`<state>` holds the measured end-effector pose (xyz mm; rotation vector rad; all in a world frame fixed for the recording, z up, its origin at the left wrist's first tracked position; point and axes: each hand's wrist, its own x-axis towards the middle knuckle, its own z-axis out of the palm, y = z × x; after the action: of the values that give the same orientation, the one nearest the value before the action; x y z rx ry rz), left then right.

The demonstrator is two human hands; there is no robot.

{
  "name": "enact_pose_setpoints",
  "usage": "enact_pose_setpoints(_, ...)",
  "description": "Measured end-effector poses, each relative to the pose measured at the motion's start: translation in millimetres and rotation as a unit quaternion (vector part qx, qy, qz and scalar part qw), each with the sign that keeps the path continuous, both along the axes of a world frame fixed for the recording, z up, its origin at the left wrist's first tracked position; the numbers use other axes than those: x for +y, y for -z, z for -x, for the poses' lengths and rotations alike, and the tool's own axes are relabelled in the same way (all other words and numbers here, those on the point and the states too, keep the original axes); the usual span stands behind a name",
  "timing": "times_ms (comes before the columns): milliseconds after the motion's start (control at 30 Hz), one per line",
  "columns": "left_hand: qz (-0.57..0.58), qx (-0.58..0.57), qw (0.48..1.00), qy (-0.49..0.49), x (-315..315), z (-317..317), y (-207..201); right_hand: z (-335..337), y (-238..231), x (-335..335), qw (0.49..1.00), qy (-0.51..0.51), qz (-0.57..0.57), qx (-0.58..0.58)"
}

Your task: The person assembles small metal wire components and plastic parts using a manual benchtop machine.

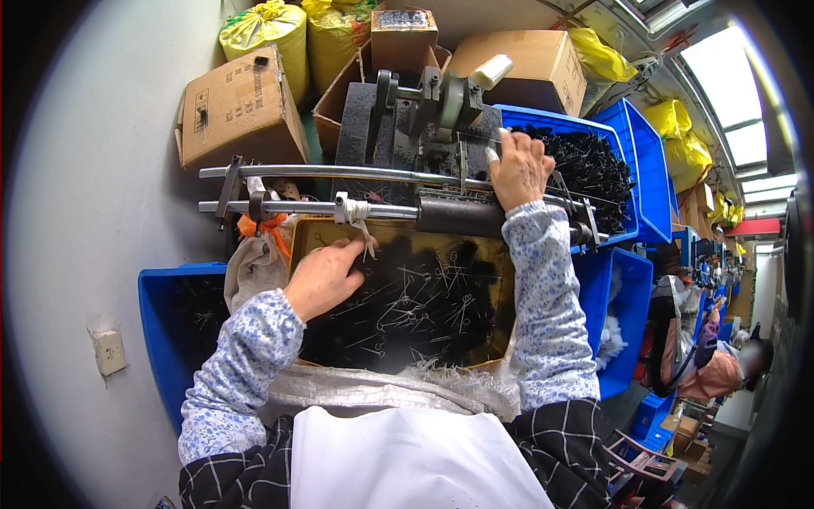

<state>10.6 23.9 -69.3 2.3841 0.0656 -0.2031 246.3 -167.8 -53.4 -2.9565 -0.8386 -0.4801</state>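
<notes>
My right hand (521, 174), white wraps on its thumb and a fingertip, is at the right side of a small bench machine (437, 106). Its thumb and forefinger close on what looks like a thin wire running toward the machine. My left hand (326, 276) is over the left part of a yellow tray (507, 280), fingers curled beside the hanging end of a white cloth strip (365, 222). Whatever those fingers hold cannot be made out. Many small black wire brushes (415, 297) with looped wire ends fill the tray. Two metal rails (297, 206) cross above its far edge.
A blue bin (623, 136) of black brushes stands at the right of the machine. Further blue bins (161, 314) flank me. Cardboard boxes (237, 110) and yellow sacks (267, 42) stack behind. A wall (110, 212) bounds the left. Another person (721, 365) sits far right.
</notes>
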Motion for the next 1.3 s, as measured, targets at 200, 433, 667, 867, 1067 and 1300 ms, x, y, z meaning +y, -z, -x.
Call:
enact_pose_setpoints(200, -0.009, 0.065, 0.998, -0.001, 7, 18, -24, -1, 15, -2, 0.997, -0.004, -0.072, 0.040)
enact_pose_setpoints(433, -0.114, 0.035, 0.992, 0.035, 6, 22, -33, 24, 8, 46, 0.998, -0.025, -0.051, 0.011)
enact_pose_setpoints(667, -0.082, -0.048, 0.995, 0.010, 13, 28, -33, 14, 2, 21, 0.999, -0.015, -0.034, 0.024)
enact_pose_setpoints(867, 0.039, -0.015, 0.996, -0.078, 9, 23, -49, -20, -1, -16, 0.985, -0.029, -0.080, 0.151)
enact_pose_setpoints(1067, 0.120, -0.093, 0.987, -0.052, 2, 8, -70, -61, 1, -33, 0.979, -0.065, -0.016, 0.191)
enact_pose_setpoints(1300, 0.361, -0.181, 0.912, -0.073, -13, -6, -57, 11, -67, -45, 0.989, -0.048, -0.143, 0.004)
